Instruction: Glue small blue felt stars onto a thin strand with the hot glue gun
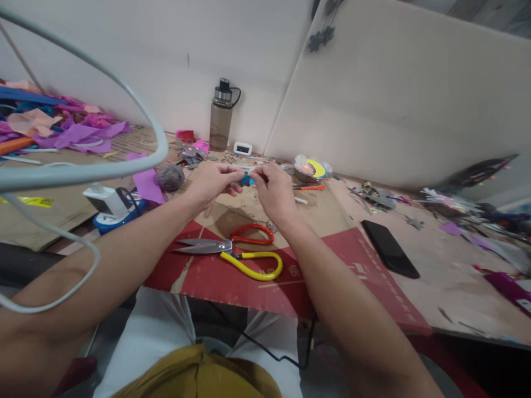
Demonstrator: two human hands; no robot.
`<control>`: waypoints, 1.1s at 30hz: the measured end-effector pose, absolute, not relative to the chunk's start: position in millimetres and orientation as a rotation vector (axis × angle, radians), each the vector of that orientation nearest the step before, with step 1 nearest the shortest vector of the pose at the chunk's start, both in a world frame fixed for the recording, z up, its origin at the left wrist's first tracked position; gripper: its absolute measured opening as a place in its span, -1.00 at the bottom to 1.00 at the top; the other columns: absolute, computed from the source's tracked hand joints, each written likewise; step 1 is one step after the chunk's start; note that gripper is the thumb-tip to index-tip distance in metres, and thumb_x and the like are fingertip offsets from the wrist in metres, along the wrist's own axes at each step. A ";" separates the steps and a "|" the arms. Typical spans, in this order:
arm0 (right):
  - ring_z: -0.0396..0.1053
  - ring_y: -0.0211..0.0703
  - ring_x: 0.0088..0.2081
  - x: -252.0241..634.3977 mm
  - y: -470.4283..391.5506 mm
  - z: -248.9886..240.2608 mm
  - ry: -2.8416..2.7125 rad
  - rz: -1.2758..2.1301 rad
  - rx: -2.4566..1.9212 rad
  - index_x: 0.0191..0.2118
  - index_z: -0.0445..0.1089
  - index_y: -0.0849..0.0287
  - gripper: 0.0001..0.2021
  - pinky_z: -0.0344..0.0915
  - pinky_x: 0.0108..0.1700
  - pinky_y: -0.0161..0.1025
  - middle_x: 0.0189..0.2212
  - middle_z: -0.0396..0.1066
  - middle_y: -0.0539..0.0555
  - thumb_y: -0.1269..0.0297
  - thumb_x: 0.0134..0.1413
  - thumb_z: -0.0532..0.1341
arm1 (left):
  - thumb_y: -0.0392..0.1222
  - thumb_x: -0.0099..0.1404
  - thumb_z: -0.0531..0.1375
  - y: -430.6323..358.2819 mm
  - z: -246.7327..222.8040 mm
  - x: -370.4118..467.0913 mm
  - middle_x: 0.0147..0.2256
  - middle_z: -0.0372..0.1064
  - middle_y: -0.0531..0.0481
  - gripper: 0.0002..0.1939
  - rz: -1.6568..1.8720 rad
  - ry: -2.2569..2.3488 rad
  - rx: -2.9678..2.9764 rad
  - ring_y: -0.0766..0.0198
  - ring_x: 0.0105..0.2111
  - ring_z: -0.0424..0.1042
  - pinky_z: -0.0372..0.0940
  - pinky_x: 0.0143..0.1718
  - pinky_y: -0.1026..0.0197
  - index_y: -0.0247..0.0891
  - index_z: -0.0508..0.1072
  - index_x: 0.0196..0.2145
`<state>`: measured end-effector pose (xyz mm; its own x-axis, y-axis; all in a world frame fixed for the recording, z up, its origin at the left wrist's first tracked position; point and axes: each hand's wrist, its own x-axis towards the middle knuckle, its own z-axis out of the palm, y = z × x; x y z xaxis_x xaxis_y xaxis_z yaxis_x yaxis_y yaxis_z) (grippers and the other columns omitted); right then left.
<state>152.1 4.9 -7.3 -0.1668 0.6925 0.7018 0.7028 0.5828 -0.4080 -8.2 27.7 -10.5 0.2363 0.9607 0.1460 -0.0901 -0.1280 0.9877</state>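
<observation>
Close together over the cardboard point(327, 207), my left hand point(215, 179) and my right hand point(274, 188) pinch a small blue piece point(246, 179) between their fingertips. The fingers cover much of it, so I cannot tell whether it is paper or cloth. Nearer to me lie scissors point(226, 247), their blades pointing left and slightly apart, with one red and one yellow handle. Left of my left hand rests a ball of grey yarn point(170, 177). An orange pen-like stick point(312, 188) lies just right of my right hand.
Against the back wall stand a water bottle point(220, 119) and a small white digital clock point(243, 148). A black phone point(390, 249) lies at right. Coloured scraps point(78, 130) pile up at left, near a white plug point(105, 200). A pale tube point(136, 105) arches across the left foreground.
</observation>
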 end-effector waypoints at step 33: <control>0.17 -0.29 -0.50 147.9 6.1 -1.8 -1.794 0.306 -1.317 -0.56 0.33 0.19 -0.69 0.06 -0.37 -0.28 -0.61 0.29 -0.02 0.15 0.13 0.16 | -0.24 0.12 0.27 24.8 -9.7 -8.1 -0.62 0.36 0.04 -0.86 1.130 0.912 1.587 0.43 -0.62 0.32 0.14 -0.63 0.39 -0.35 0.54 -0.35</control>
<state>147.9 6.1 -1.8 -0.0670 0.8673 0.4933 0.6551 0.4111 -0.6339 -8.1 24.8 -9.7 0.2946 0.9235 0.2457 0.0449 -0.2702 0.9618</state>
